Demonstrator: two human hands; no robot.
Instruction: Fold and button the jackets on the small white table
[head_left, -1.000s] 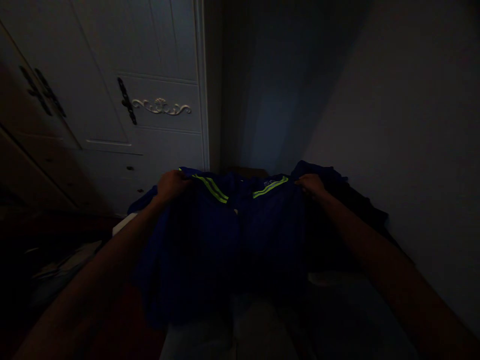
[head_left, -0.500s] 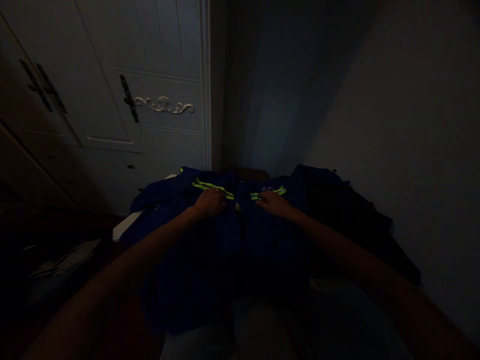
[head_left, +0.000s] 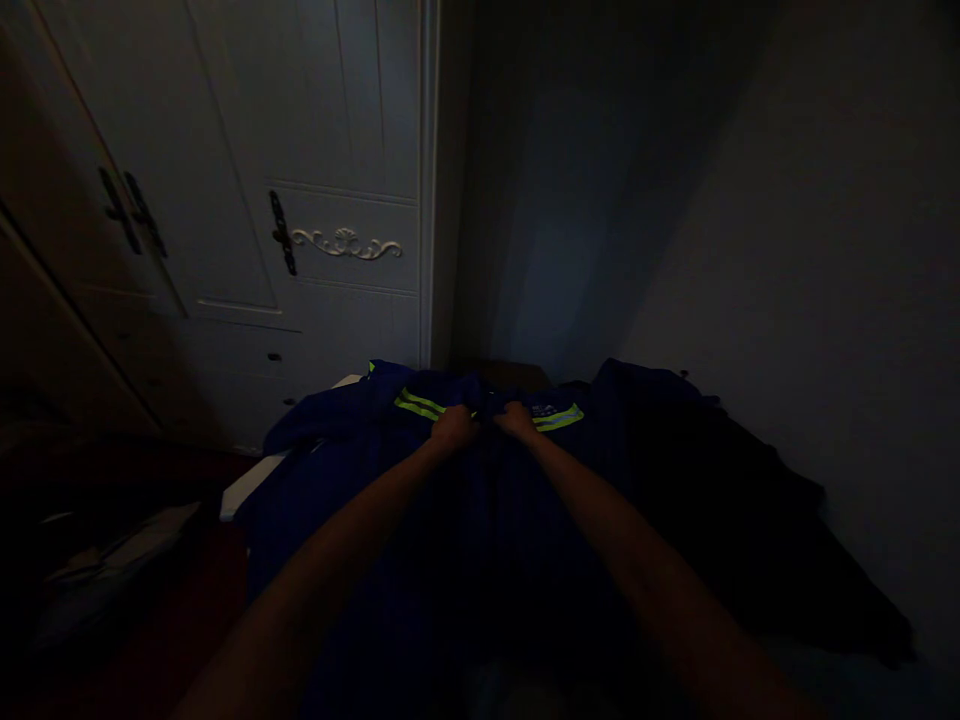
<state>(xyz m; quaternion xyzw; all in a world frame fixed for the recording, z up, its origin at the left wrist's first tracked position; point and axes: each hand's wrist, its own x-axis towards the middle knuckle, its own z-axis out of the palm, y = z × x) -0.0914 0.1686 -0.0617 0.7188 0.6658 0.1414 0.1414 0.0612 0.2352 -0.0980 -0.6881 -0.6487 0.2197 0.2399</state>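
Note:
A dark blue jacket [head_left: 330, 475] lies spread out before me, its sleeves out to the sides. Across its chest run yellow-green strips, one left strip [head_left: 418, 403] and one right strip [head_left: 561, 418]. My left hand [head_left: 454, 428] is closed on the front edge, just inside the left strip. Opposite it, my right hand [head_left: 516, 420] pinches the other front edge near the collar. Only a narrow gap separates the hands. Dim light hides the fingertips and the jacket's lower part.
A white surface's edge [head_left: 251, 485] shows under the jacket at left. Black cloth [head_left: 735, 510] spreads to the right, beside the wall [head_left: 825, 250]. A pale wardrobe [head_left: 225, 150] with dark handles stands behind left. Unclear items [head_left: 120, 560] lie lower left on a red surface.
Both hands have moved inward along the jacket front and are now closer together. The whole view has shifted, so the wardrobe and jacket appear lower.

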